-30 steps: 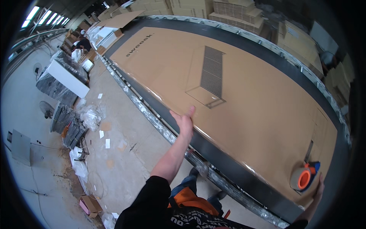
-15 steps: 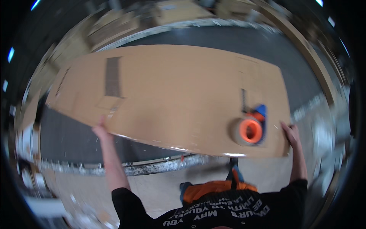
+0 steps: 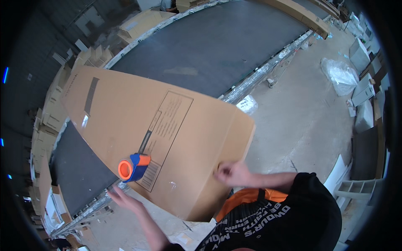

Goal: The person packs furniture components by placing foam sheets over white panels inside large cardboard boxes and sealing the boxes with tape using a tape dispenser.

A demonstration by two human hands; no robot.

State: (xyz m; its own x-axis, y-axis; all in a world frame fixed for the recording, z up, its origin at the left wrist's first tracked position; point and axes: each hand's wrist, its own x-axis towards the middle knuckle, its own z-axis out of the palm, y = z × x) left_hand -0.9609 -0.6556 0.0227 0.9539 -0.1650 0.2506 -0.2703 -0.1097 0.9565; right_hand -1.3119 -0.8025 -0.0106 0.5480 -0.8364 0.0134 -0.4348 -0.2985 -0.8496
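A dark conveyor belt (image 3: 201, 50) carries the long cardboard box (image 3: 130, 121), whose near end overhangs; clear plastic wrap (image 3: 339, 77) lies at right. One tape dispenser (image 3: 140, 166) rests on the box. Left hand (image 3: 125, 201) is open, empty, near the box; right hand (image 3: 233, 173) is curled at its end, grip unclear.

Before us, a carton (image 3: 205, 129) lies slantwise across the conveyor (image 3: 197, 50), its near end jutting over the floor (image 3: 276, 142). On it, near its left edge, sits a tape dispenser (image 3: 137, 167). Our left hand (image 3: 124, 200) is left of the carton, our right hand (image 3: 234, 172) at its near end.
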